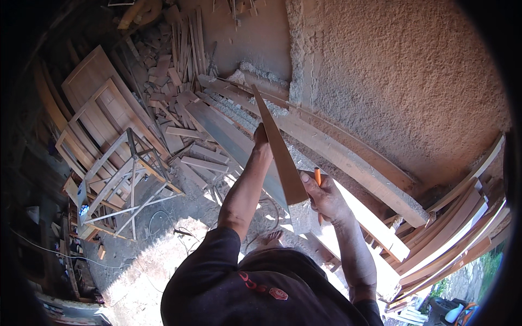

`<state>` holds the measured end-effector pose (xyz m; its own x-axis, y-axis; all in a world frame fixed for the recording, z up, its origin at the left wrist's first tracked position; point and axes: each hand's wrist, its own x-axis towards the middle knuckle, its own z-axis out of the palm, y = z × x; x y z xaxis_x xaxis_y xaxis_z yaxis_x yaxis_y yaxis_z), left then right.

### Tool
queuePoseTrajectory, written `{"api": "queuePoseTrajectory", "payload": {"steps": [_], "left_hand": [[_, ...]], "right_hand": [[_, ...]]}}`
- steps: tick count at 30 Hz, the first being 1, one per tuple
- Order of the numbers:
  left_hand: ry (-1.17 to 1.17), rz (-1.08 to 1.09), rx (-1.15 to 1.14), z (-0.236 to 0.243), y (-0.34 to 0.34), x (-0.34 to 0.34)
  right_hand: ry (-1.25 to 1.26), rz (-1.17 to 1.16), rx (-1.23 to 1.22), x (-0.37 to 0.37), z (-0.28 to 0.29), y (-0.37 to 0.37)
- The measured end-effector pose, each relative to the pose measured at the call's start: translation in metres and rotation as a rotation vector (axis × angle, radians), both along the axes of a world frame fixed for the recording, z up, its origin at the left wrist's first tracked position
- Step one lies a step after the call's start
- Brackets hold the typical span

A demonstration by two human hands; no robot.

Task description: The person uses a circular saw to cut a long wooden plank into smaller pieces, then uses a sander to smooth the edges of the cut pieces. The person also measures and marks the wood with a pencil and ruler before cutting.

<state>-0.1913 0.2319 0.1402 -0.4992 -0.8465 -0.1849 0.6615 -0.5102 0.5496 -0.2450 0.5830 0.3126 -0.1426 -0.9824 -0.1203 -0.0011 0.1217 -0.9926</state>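
A long, narrow wooden board [279, 152] is held up in front of me, its near end close to my chest and its far end pointing away. My left hand [262, 136] is closed on its left edge, well along its length; the board partly hides those fingers. Near the close end, my right hand [328, 200] grips the board's right side with the thumb against it. An orange pencil [317, 176] sticks up between the fingers of that same hand. Below the board runs a long grey-topped plank [223, 133].
Thick beams [353, 151] lie along the rough wall [397, 70]. Curved planks [451, 233] are stacked at the right. Offcuts [163, 81] heap up at the back left, near door panels [106, 92] and a metal-legged frame [133, 179]. Cables [185, 233] trail over the floor.
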Motion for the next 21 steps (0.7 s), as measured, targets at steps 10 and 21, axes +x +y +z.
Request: {"api": "queuePoseTrajectory", "payload": {"steps": [10,21], "left_hand": [[-0.477,0.101,-0.064,-0.083,0.15,-0.037],[-0.308,-0.137,0.254,-0.115,0.148,-0.038]], "right_hand": [[0.542,0.196,0.19,-0.074,-0.083,0.038],[0.778,-0.034,0.335,-0.033,-0.143,0.159]]}}
